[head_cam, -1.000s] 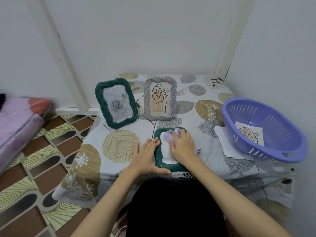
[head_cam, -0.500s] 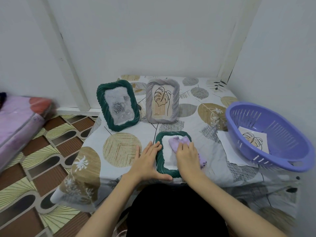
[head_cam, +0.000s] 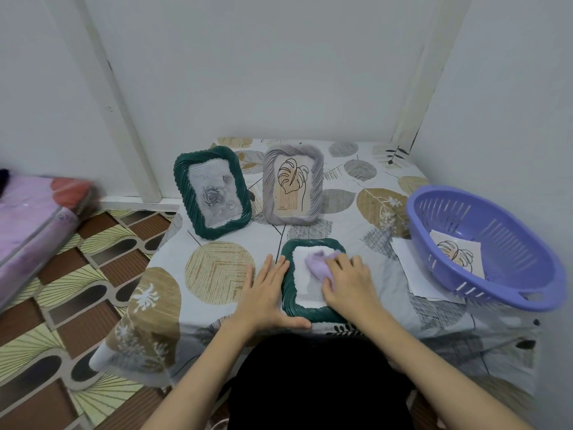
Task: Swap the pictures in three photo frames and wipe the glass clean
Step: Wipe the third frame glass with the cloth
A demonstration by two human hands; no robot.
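Flat at lower centre, long axis up-frame: dark green ribbed plastic photo frame (head_cam: pixel 311 313), left hand (head_cam: pixel 266 294) spread open against its left rim, right hand (head_cam: pixel 347 282) nearer the glass, pressing crumpled lilac cloth (head_cam: pixel 317 263).

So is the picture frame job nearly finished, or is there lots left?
It looks well along. Looks done: the tall green frame and the grey frame stand upright with pictures inside. In hand: the right hand rubs a purple cloth on the glass of the flat green frame, steadied by the left hand. Left: standing it up. A leaf picture lies in the basket.
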